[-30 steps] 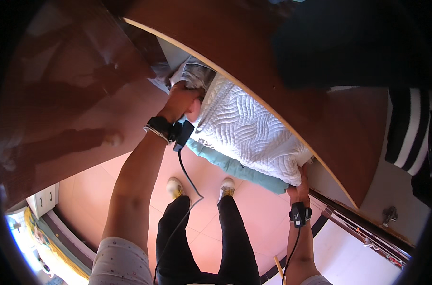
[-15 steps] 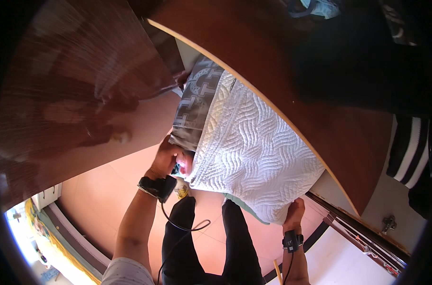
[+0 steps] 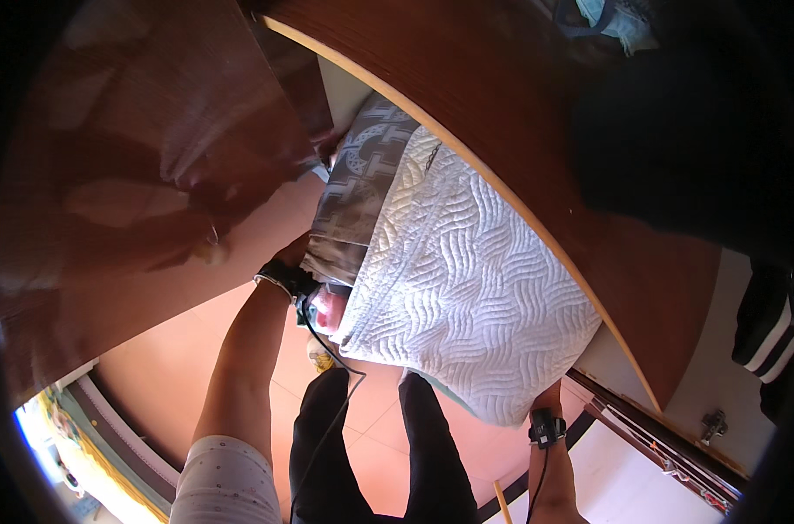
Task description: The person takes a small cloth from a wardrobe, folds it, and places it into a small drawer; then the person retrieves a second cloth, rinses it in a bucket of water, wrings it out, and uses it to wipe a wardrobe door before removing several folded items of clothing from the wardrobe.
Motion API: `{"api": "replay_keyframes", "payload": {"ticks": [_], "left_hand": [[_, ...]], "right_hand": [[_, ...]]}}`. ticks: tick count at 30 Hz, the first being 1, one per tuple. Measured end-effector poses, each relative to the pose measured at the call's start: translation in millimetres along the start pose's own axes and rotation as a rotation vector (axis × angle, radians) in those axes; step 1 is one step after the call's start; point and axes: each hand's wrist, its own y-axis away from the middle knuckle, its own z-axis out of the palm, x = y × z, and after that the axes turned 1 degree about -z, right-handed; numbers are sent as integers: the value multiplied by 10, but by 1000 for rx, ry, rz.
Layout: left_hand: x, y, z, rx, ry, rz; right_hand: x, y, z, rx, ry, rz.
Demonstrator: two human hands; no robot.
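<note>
A white quilted piece of bedding [image 3: 484,288], stitched in a wavy pattern, lies in a cupboard compartment, partly covered by a brown curved-edge panel. Along its left side is dark grey-brown patterned bedding [image 3: 362,179]. My left hand [image 3: 294,251] is against the lower left edge of the patterned bedding, its fingers hidden. At the white bedding's lower right corner is my right hand [image 3: 549,398], mostly tucked underneath, fingers out of sight. A pinkish-red item [image 3: 330,310] shows below the patterned bedding. Some green cloth [image 3: 445,389] peeks out under the white piece.
A glossy dark brown door [image 3: 126,192] stands on the left. The brown panel [image 3: 537,175] curves across the upper right. Black-and-white striped cloth [image 3: 768,336] hangs at the far right, near a metal hinge [image 3: 713,425]. My legs [image 3: 432,445] are below, over tiled floor.
My left hand has moved up and left along the patterned bedding, its arm reaching farther. My right hand has slipped farther under the white bedding's corner. The bedding has shifted slightly in view.
</note>
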Motion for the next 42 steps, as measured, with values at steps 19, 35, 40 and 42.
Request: {"api": "replay_keyframes", "payload": {"ticks": [19, 35, 40, 42], "left_hand": [[484, -120, 438, 51, 851, -280], [347, 964, 1426, 251, 1203, -339], [534, 1271, 1826, 379, 1383, -501], [400, 1340, 1984, 385, 1385, -500]], "right_hand": [[-217, 60, 785, 2, 237, -72], [-442, -219, 1197, 13, 256, 178], [-578, -285, 1027, -23, 582, 217], [-654, -350, 963, -58, 682, 231]]}}
